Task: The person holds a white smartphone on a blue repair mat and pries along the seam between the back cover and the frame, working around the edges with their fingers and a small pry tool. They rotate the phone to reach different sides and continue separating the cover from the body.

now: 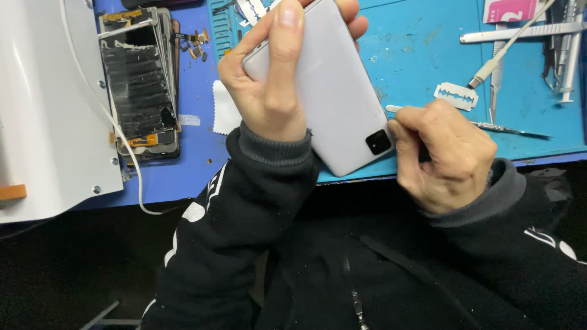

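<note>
A blue-matted table (428,55) spreads under a person in a black sweatshirt, seen from above. At far left sits a white machine housing (43,104) with a white cable (125,146) trailing past it. Beside it lies a stack of stripped phone screens (139,85), glass cracked and dark.

At centre, the white smartphone (333,85) is held back-up, tilted above the table edge, its square black camera block (378,142) at the lower corner nearest the body. The left hand (269,79) is clamped around the phone's left edge, thumb pressed flat along the back. The right hand (443,153) is closed around a slim metal pry tool (489,126), with its pale tip (392,109) touching the phone's right edge just above the camera block.

Judged from the tool at the seam, the step in hand looks like starting the separation of the back cover. The next move would call for a firm grip from the left hand and a shallow, controlled slide along the edge, with care near the camera corner.

Smaller items lie behind: tweezers (520,33) and a syringe (568,55) at upper right, a white cloth (225,110), and a double-edged razor blade (455,96) near the right hand.
</note>
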